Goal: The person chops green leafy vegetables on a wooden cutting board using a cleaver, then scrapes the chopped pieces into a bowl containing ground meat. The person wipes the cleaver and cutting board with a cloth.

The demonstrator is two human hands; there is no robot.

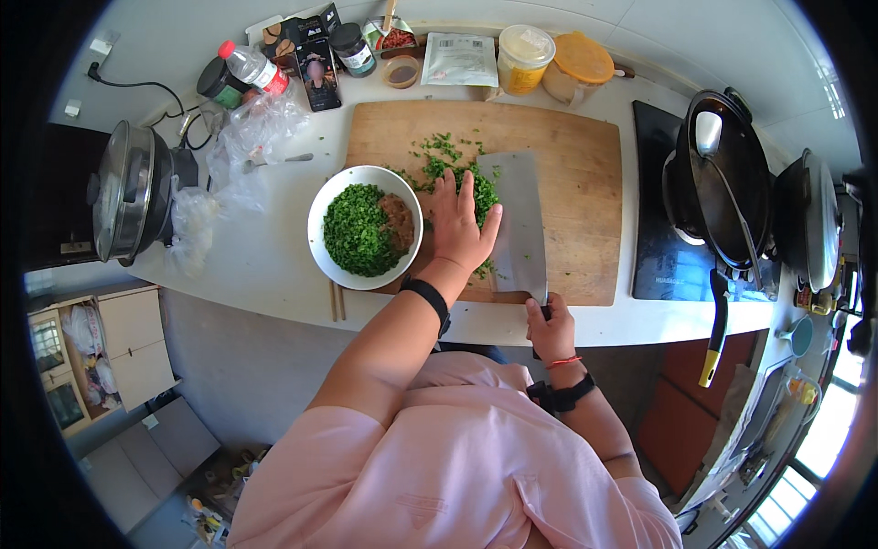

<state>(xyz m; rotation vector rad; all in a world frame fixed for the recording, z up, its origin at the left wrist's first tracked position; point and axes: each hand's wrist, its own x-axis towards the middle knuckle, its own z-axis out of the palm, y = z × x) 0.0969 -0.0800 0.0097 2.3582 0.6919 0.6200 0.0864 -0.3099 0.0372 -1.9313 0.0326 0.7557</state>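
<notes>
A wooden cutting board (583,206) lies on the white counter before me. My right hand (551,328) grips the dark handle of a wide cleaver (516,219), whose blade rests flat over the board beside chopped green herbs (485,189). My left hand (466,223) is spread, fingers apart, over the herbs just left of the blade; whether its palm presses on them is hidden. Left of that hand, a white bowl (314,237) overlaps the board's left edge. It holds finely chopped greens (357,233) and a brownish minced mass (398,223) on its right side.
Chopsticks (337,300) poke out below the bowl. Plastic bags (240,158), a bottle (257,68) and a lidded electric pot (130,192) stand left. Behind the board are a phone (318,75), jars and tubs (525,58). A wok (730,185) with a ladle sits on the cooktop (658,261) at right.
</notes>
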